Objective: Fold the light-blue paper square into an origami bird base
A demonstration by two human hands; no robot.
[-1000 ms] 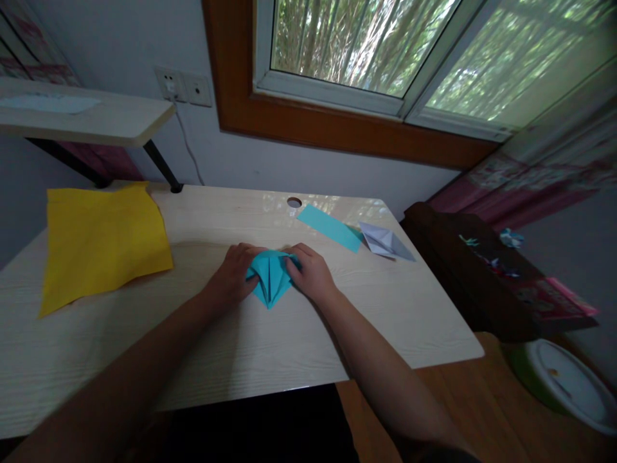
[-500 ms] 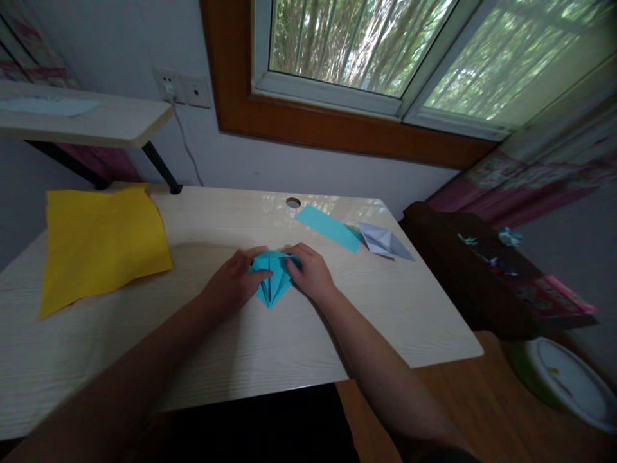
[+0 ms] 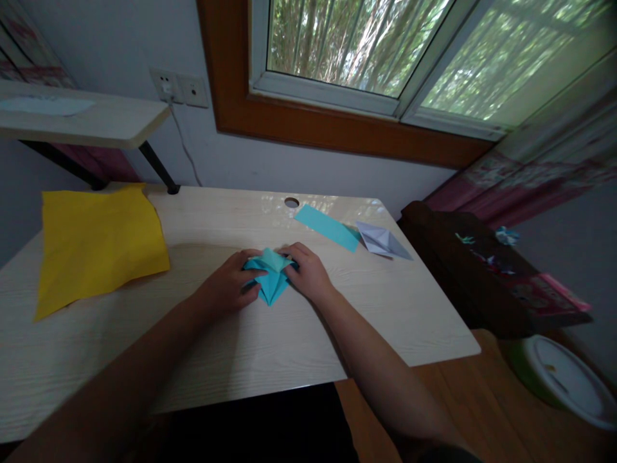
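A folded piece of blue origami paper (image 3: 272, 280) lies on the pale wooden table (image 3: 385, 315), its point towards me. My left hand (image 3: 230, 278) grips its left side, the thumb and fingers bent at the edge. At the right side, my right hand (image 3: 308, 269) pinches the paper between thumb and fingers. The top flap is raised and folded over between both hands, showing a lighter face. Parts of the side edges are hidden under my fingers.
A large yellow sheet (image 3: 103, 247) lies at the left. Behind my right hand are a blue paper strip (image 3: 328, 227) and a folded white paper boat (image 3: 383, 239). A raised shelf (image 3: 116, 125) overhangs the back left, and a round hole (image 3: 292, 202) pierces the tabletop's rear.
The blue paper's top flap has come forward and down, covering the upper centre where a slit showed before. My left thumb has shifted off the middle to the left edge.
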